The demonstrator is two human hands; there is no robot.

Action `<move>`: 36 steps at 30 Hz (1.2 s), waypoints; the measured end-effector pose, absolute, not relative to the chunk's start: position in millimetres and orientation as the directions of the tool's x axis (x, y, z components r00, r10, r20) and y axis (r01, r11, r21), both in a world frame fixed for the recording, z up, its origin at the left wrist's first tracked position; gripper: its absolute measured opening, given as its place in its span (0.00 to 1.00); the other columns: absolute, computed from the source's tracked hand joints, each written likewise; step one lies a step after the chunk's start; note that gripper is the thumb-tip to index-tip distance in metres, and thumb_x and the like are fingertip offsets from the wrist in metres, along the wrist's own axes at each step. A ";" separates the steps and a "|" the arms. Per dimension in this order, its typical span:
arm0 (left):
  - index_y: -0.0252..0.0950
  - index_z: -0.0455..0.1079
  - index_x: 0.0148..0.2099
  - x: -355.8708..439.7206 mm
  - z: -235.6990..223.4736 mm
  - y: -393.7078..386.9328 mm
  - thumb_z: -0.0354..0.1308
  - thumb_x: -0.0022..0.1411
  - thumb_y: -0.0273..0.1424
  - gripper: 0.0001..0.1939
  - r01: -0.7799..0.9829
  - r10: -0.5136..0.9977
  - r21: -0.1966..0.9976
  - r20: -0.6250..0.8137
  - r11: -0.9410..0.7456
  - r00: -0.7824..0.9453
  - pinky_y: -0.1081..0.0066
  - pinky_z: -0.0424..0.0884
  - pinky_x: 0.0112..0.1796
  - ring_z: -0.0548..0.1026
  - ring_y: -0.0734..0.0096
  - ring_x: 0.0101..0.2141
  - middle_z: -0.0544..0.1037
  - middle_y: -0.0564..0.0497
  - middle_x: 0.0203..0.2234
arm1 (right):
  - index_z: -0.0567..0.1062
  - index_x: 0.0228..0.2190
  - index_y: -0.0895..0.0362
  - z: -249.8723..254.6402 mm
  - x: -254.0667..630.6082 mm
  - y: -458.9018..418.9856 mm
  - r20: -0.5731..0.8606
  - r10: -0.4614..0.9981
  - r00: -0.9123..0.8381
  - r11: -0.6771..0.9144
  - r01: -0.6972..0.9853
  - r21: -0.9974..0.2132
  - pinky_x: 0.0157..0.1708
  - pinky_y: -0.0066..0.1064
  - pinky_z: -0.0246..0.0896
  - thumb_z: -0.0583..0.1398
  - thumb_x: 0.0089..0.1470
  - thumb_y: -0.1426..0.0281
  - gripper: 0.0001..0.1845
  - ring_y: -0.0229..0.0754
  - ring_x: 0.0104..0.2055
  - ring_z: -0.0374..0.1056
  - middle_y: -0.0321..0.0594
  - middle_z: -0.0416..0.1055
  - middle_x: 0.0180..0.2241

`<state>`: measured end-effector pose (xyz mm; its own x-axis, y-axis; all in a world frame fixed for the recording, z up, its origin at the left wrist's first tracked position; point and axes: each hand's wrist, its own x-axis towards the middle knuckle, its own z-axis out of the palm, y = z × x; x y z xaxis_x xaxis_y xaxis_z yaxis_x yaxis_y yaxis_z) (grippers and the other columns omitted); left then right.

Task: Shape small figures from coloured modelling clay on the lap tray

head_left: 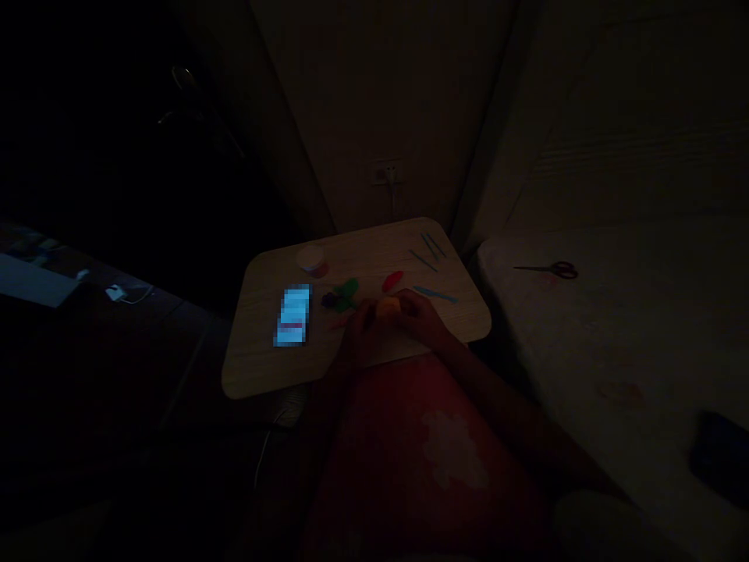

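In dim light, my left hand [359, 321] and my right hand [417, 311] meet over the near part of a small wooden-topped table. Between them they grip an orange lump [388, 307] that looks like modelling clay. Just beyond my left hand lie a green piece [346, 290] and a dark purple piece [328, 300]. A red piece [392, 281] rests past the orange lump. Right of it is a flat blue tool [435, 294], close to my right hand. Fine finger detail is lost in the dark.
A lit phone [293, 315] lies on the table [257, 367] at left, with a round tub [312, 261] behind it. Several thin sticks [431, 248] lie at the far right. Scissors [547, 269] rest on a pale surface to the right. A wall socket [387, 172] holds a plug.
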<state>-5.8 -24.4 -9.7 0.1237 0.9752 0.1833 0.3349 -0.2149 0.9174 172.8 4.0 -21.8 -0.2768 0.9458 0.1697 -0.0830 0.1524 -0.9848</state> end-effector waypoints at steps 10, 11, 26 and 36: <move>0.38 0.68 0.35 -7.1 -16.9 -22.9 0.52 0.66 0.53 0.23 0.329 0.978 0.921 0.199 -0.207 0.059 0.67 0.70 0.43 0.72 0.64 0.38 0.74 0.49 0.33 | 0.75 0.28 0.57 -11.6 172.8 -1.5 0.199 0.866 -0.460 0.274 0.101 -0.956 0.30 0.30 0.58 0.57 0.62 0.46 0.27 0.40 0.30 0.64 0.38 0.70 0.27; 0.38 0.67 0.34 -7.6 -16.5 -22.7 0.51 0.66 0.54 0.24 0.319 0.977 0.923 0.201 -0.214 0.074 0.67 0.70 0.41 0.71 0.65 0.36 0.73 0.50 0.32 | 0.75 0.29 0.57 -12.0 172.3 -1.0 0.222 0.865 -0.450 0.302 0.111 -0.947 0.30 0.30 0.58 0.57 0.62 0.47 0.26 0.40 0.30 0.64 0.38 0.70 0.28; 0.36 0.71 0.34 -2.0 -4.4 -26.3 0.53 0.68 0.44 0.18 0.434 0.964 0.865 0.186 -0.252 0.190 0.65 0.71 0.44 0.72 0.64 0.36 0.76 0.49 0.31 | 0.69 0.26 0.55 -12.9 171.3 0.2 0.220 0.889 -0.402 0.332 0.235 -0.914 0.30 0.30 0.54 0.55 0.64 0.55 0.20 0.39 0.27 0.63 0.35 0.68 0.24; 0.36 0.72 0.30 -0.9 -1.8 -24.2 0.50 0.69 0.45 0.22 0.407 0.948 0.862 0.224 -0.300 0.224 0.60 0.71 0.49 0.72 0.66 0.31 0.76 0.51 0.25 | 0.73 0.26 0.55 -11.3 172.4 -4.4 0.281 0.899 -0.335 0.355 0.184 -0.917 0.31 0.31 0.56 0.57 0.61 0.57 0.18 0.40 0.28 0.63 0.37 0.69 0.25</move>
